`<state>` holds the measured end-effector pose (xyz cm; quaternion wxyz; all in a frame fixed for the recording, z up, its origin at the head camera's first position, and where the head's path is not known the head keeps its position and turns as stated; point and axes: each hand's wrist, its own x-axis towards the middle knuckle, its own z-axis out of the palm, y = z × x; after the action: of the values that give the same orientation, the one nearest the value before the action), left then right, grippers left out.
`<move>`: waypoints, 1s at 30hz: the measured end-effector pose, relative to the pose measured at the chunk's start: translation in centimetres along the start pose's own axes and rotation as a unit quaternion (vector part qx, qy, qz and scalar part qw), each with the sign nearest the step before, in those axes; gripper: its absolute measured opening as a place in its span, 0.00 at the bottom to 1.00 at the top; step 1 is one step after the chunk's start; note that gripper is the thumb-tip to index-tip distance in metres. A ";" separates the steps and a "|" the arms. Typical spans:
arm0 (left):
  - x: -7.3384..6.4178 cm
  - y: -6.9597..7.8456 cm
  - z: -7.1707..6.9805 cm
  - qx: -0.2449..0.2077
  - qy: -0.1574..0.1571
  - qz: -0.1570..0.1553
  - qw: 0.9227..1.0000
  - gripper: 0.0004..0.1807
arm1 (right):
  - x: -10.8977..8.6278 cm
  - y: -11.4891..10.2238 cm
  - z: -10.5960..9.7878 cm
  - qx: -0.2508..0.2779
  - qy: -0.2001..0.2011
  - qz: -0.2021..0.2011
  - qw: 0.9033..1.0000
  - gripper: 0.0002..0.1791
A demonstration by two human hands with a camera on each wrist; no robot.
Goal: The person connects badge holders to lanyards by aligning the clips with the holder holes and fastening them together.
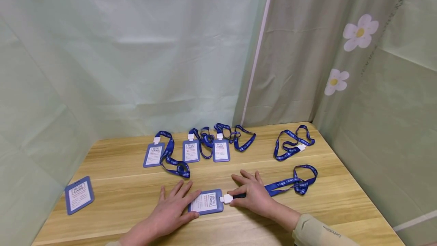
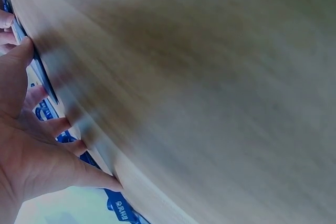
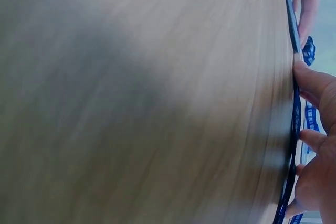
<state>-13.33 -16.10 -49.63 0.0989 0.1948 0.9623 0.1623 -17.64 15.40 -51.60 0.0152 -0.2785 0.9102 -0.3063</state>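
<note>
A blue ID card holder (image 1: 205, 202) lies flat and sideways on the table near the front. My left hand (image 1: 172, 210) holds its left end, with the thumb at the near edge and the index finger at the far edge. The other left fingers spread on the wood. At the holder's right end, my right hand (image 1: 254, 194) pinches the white clip (image 1: 227, 199) of a blue lanyard (image 1: 281, 186) between thumb and index finger. The clip meets the holder's slot end. The lanyard's strap runs under the right hand and loops out to the right.
Along the back lie several card holders with lanyards: one on the left (image 1: 154, 155), one in the middle (image 1: 191, 151) and one beside it (image 1: 221, 150). A loose lanyard (image 1: 283, 155) lies back right. A holder without a lanyard (image 1: 79, 195) is at the left edge. Curtains (image 1: 164, 56) enclose the table.
</note>
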 end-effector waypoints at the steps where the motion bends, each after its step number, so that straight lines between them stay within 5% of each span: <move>1: 0.0 0.0 0.0 0.000 -0.001 -0.001 1.000 0.37 | 0.0 0.0 0.0 0.000 0.000 0.000 1.000 0.18; 30: -0.3 0.2 -0.2 -0.009 0.009 0.005 1.000 0.37 | 0.1 -0.4 -0.2 -0.018 -0.006 0.002 1.000 0.18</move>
<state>-13.01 -16.10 -49.32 0.0915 0.1968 0.9607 0.1731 -17.56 15.23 -51.22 0.0164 -0.2785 0.9160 -0.2882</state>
